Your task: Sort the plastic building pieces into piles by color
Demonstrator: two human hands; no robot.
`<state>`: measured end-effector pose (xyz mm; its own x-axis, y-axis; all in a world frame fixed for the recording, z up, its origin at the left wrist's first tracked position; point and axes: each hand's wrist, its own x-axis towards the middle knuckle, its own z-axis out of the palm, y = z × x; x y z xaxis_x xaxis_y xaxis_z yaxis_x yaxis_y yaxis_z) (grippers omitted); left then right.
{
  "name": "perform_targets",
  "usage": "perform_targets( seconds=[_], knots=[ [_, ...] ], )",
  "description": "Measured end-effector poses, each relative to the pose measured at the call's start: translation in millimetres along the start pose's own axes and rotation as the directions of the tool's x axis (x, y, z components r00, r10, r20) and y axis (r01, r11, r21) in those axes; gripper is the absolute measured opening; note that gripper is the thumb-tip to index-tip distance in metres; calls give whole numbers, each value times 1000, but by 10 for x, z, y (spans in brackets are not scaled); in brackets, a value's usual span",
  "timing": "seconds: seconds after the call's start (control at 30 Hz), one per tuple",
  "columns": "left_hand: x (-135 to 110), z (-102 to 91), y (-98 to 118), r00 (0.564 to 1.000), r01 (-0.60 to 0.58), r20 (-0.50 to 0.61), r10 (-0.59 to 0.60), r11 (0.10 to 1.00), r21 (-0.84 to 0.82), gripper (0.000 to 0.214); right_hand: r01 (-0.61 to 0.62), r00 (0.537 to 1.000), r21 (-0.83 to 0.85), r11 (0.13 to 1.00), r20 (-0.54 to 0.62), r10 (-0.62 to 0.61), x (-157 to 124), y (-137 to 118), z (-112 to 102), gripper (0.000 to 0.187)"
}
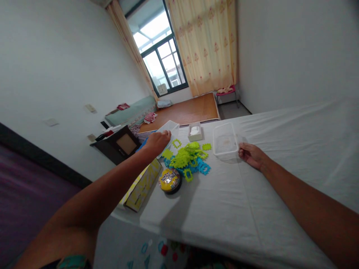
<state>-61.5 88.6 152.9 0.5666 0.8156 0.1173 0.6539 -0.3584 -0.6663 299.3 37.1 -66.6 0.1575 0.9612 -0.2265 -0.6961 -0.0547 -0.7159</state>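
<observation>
My left hand (159,141) reaches across the table with its fingers closed at a clear plastic lid (174,127), which it partly covers. My right hand (252,155) is closed on the right edge of a clear plastic box (225,144), which stands on the white cloth and looks nearly see-through. Between the hands lies a heap of green toothed foam-like pieces (183,156) with blue pieces (203,166) under and beside them. A round yellow patterned tin (169,180) sits in front of the heap.
A yellow-and-white long box (143,185) lies at the table's left edge. Behind the heap stands a small white box (195,131) with something white inside. White cloth (224,209) covers the table. Beyond it are a dark cabinet (119,145) and a low bed (193,110).
</observation>
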Motion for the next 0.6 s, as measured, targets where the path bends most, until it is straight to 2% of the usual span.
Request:
perform_targets(
  seconds=[0.2,0.33,0.47,0.53,0.6],
  knots=[
    [-35,54,25,1000,-20,-18,20,1000,17,38,38,999,-33,999,15,-38,14,19,-22,16],
    [-22,-50,-37,996,31,-81,-37,997,-71,45,55,998,-11,998,6,-55,43,30,-40,17],
    [85,-191,-24,950,149,-218,-221,940,-306,53,153,988,124,980,-35,-150,68,-62,-97,19],
    [173,-189,108,934,162,-216,-285,875,-456,54,213,977,208,955,-17,-215,76,-161,-171,20],
    [269,-114,348,948,142,-151,-281,795,-590,53,244,965,276,930,21,-260,73,-280,-269,20]
  ],
)
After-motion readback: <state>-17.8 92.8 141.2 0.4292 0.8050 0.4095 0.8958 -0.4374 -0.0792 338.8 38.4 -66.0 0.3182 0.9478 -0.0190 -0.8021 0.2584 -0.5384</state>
